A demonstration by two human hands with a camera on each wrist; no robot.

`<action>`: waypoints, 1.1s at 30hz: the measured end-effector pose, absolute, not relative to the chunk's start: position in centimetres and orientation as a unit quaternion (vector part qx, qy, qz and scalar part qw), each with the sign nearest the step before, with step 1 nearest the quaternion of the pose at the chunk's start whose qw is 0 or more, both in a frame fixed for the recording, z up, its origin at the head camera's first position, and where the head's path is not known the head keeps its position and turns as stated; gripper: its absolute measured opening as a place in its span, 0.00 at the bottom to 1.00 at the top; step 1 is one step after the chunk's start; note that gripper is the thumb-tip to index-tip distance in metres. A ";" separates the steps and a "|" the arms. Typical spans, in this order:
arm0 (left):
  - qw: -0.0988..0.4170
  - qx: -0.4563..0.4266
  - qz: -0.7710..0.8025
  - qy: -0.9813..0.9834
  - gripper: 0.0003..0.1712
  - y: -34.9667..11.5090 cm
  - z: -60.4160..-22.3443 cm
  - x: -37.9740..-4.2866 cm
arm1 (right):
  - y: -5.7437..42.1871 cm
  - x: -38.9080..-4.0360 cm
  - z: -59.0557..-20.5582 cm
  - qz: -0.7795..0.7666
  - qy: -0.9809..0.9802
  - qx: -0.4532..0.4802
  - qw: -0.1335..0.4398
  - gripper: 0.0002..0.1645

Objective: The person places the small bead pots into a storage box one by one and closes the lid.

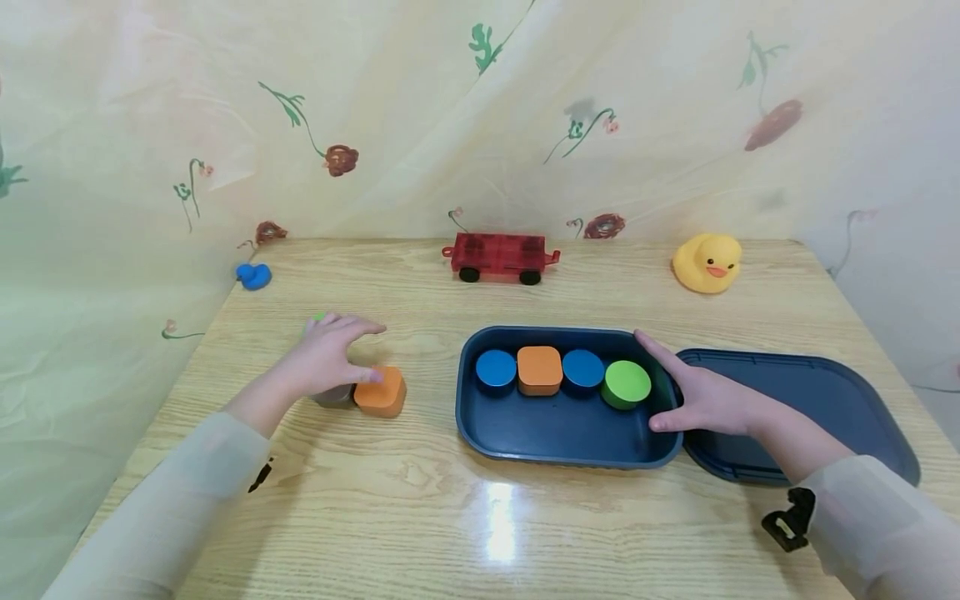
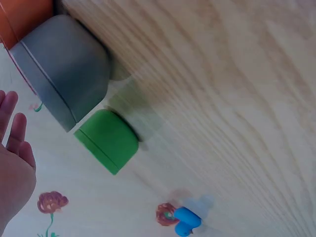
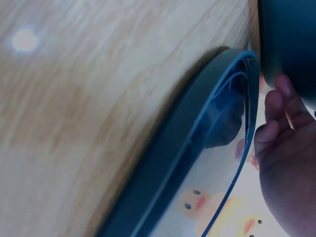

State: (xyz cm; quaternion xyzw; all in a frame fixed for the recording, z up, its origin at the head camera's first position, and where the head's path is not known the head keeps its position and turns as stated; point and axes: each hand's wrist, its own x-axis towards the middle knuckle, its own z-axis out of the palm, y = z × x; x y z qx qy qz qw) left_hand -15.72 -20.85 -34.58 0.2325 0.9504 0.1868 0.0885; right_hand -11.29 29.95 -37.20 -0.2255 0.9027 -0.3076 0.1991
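Observation:
A dark blue box [image 1: 555,446] stands on the table. In a row along its far side are a blue round block [image 1: 496,368], an orange square block [image 1: 540,367], another blue round block [image 1: 582,369] and a green round block [image 1: 627,382]. My right hand [image 1: 705,400] rests at the box's right end, fingers fairly straight and spread, thumb over the rim. At the left, my left hand [image 1: 322,354] hovers with fingers spread above a grey block [image 2: 69,69] and a green block [image 2: 111,138]. Its thumb is at an orange block [image 1: 382,392]; contact is unclear.
A dark blue lid [image 1: 817,400] lies right of the box, under my right forearm. Along the back are a small blue duck [image 1: 255,276], a red toy wagon [image 1: 500,256] and a yellow duck [image 1: 708,262]. A flowered sheet [image 1: 420,125] hangs behind the table.

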 end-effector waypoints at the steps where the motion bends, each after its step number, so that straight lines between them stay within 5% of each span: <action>1: 0.091 0.237 0.182 0.950 0.49 -20.8 -34.6 -15.5 | 30.0 -11.3 -37.2 -0.307 0.903 -0.226 0.199 0.66; 11: 0.109 0.266 0.164 0.944 0.48 -20.6 -35.5 -14.3 | 29.9 -11.3 -37.1 -0.305 0.904 -0.223 0.200 0.66; 33: 0.064 0.302 0.201 0.930 0.36 -18.9 -33.9 -14.3 | 29.6 -11.2 -36.8 -0.304 0.905 -0.213 0.207 0.65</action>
